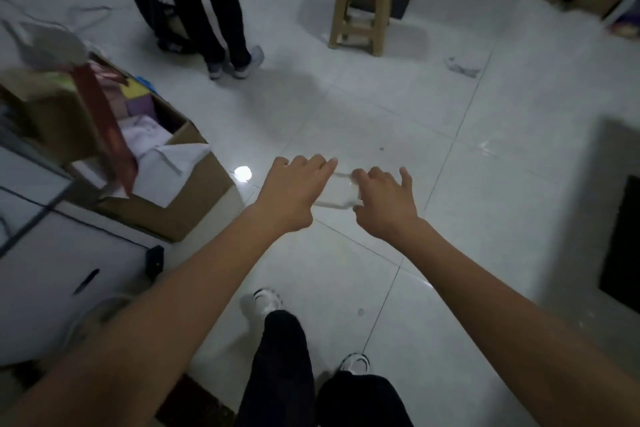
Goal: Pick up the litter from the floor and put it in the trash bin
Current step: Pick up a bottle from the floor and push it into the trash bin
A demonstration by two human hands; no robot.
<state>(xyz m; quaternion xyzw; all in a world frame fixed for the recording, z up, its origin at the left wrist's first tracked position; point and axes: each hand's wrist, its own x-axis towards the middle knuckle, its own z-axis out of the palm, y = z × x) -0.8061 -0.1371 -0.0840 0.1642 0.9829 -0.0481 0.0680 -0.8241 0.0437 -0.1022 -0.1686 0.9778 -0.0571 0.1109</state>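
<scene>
Both arms reach forward over the white tiled floor [467,156]. Between the two hands sits a clear plastic piece of litter [337,192], pale and see-through, hard to read against the tiles; its exact shape can't be told. Left hand [294,191] is on its left edge, fingers curled over the top, thumb tucked under. Right hand [384,201] touches its right end, thumb and forefinger pinching the near corner, other fingers spread loosely upward. The litter looks lifted off the floor, held between both hands, though blur makes that unsure.

Another scrap of crumpled litter [462,66] lies on the floor far right, well apart from the hands, near a tan plastic stool [363,0]. An open cardboard box [180,204] of cloth and paper stands at left. A standing person's dark-trousered legs [207,3] are cut off at the top edge. The wearer's own legs and white shoes [355,362] show at the bottom. No trash bin can be picked out.
</scene>
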